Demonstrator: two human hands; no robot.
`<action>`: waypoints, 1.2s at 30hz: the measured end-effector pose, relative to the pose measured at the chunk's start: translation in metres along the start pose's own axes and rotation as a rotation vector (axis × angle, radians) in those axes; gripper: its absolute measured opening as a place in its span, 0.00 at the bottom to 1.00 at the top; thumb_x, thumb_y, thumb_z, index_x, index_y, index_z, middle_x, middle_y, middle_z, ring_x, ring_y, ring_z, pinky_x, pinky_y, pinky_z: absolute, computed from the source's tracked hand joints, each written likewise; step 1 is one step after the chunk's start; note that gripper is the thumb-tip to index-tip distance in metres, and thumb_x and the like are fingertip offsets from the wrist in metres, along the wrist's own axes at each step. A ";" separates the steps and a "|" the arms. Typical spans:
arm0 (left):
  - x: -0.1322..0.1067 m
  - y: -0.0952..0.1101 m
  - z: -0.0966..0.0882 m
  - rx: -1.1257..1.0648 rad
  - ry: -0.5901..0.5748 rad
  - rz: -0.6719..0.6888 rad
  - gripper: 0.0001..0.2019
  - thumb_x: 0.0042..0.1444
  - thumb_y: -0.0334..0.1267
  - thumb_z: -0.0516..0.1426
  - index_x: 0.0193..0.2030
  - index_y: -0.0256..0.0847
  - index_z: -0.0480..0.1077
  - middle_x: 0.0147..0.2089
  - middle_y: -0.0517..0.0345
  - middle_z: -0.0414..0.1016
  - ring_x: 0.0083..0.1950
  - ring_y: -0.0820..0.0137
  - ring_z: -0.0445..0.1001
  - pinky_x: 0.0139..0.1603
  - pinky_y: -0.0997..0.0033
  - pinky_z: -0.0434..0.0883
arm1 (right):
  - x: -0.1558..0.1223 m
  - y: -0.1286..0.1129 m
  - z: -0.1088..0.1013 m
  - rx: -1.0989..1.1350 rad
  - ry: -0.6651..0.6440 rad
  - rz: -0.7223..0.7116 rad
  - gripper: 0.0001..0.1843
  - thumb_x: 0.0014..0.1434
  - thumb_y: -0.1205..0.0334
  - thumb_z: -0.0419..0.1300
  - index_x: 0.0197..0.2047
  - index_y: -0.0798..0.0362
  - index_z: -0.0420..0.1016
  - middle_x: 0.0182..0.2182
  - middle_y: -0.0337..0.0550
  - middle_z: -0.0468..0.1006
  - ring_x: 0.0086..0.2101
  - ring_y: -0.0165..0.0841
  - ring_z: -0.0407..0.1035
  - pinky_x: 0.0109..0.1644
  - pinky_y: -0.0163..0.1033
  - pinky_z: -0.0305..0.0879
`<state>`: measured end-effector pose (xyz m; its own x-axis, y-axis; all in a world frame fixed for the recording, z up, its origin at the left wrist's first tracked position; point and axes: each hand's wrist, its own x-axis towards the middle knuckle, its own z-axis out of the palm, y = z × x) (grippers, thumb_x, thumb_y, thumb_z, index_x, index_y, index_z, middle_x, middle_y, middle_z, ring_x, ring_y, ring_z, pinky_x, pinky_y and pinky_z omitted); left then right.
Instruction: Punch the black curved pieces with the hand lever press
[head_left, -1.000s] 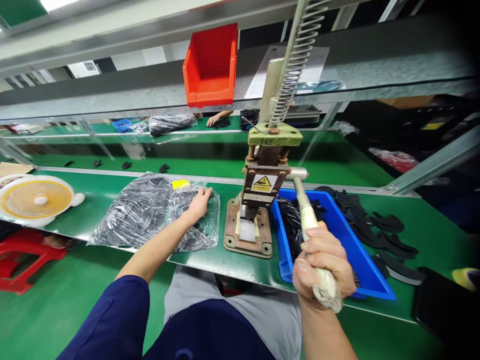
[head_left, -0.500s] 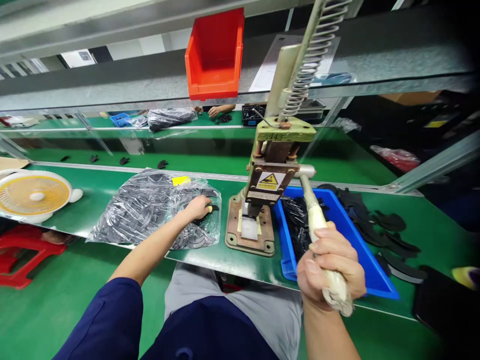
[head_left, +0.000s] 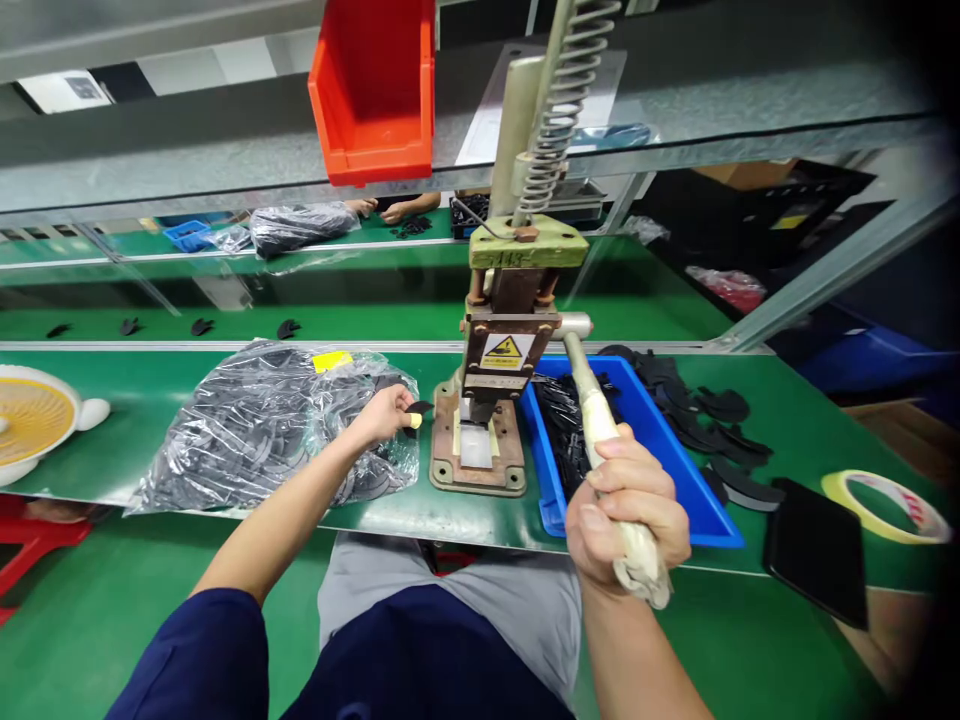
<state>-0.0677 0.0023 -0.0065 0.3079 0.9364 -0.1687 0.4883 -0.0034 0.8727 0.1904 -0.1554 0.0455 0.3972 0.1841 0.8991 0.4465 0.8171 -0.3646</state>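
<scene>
Between its fingers my left hand (head_left: pixel 388 413) pinches a black curved piece (head_left: pixel 418 408), just left of the hand press; a yellow cover shows on one fingertip. Below that hand lies a clear plastic bag (head_left: pixel 232 425) full of similar dark pieces. My right hand (head_left: pixel 628 510) is wrapped round the taped lever handle (head_left: pixel 598 420) of the hand press (head_left: pixel 499 350). Under the press's ram, a pale metal plate (head_left: pixel 475 446) sits on the base. A blue bin (head_left: pixel 679 480) holding slim black parts (head_left: pixel 559 420) stands right of the press, partly behind my right hand.
Loose black curved pieces (head_left: pixel 720 440) lie beyond the bin, near a dark flat device (head_left: pixel 817 550) and a tape roll (head_left: pixel 885 507). A fan (head_left: pixel 34 420) is at left. Overhead, a red bin (head_left: pixel 375 110) sits on the shelf. Another person's hands (head_left: pixel 397 210) show across the bench.
My left hand has come up off the bag toward the press with a black curved piece. My right hand still grips the lever. The view has shifted to the right.
</scene>
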 end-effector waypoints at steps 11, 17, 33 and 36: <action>0.005 0.032 0.061 -0.447 -0.046 -0.079 0.22 0.37 0.31 0.71 0.30 0.39 0.61 0.19 0.72 0.66 0.18 0.80 0.64 0.21 0.80 0.66 | -0.001 0.001 -0.008 -0.078 -0.065 -0.003 0.11 0.52 0.64 0.64 0.27 0.50 0.63 0.28 0.33 0.71 0.36 0.34 0.72 0.55 0.58 0.71; 0.012 0.041 0.058 -0.437 -0.013 -0.197 0.21 0.37 0.25 0.72 0.29 0.38 0.63 0.18 0.73 0.64 0.17 0.81 0.64 0.19 0.81 0.68 | -0.002 0.005 -0.005 -0.070 -0.020 -0.028 0.12 0.52 0.64 0.64 0.26 0.50 0.61 0.27 0.32 0.71 0.35 0.32 0.71 0.53 0.54 0.71; 0.016 0.029 0.066 -0.491 -0.106 -0.411 0.13 0.41 0.25 0.69 0.22 0.34 0.68 0.23 0.59 0.72 0.24 0.74 0.75 0.27 0.75 0.78 | 0.000 -0.004 -0.004 -0.091 -0.017 0.037 0.11 0.52 0.66 0.63 0.27 0.48 0.62 0.26 0.33 0.68 0.36 0.33 0.71 0.54 0.56 0.72; 0.015 0.026 0.069 -0.408 -0.046 -0.308 0.13 0.43 0.25 0.67 0.20 0.36 0.67 0.22 0.56 0.73 0.25 0.68 0.76 0.26 0.70 0.78 | -0.001 -0.005 -0.004 -0.078 -0.008 0.051 0.11 0.52 0.65 0.63 0.27 0.48 0.62 0.26 0.33 0.68 0.36 0.34 0.71 0.54 0.58 0.72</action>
<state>0.0063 -0.0078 -0.0176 0.2399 0.8561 -0.4578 0.2067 0.4157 0.8857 0.1910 -0.1615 0.0455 0.4149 0.2292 0.8805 0.4868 0.7617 -0.4276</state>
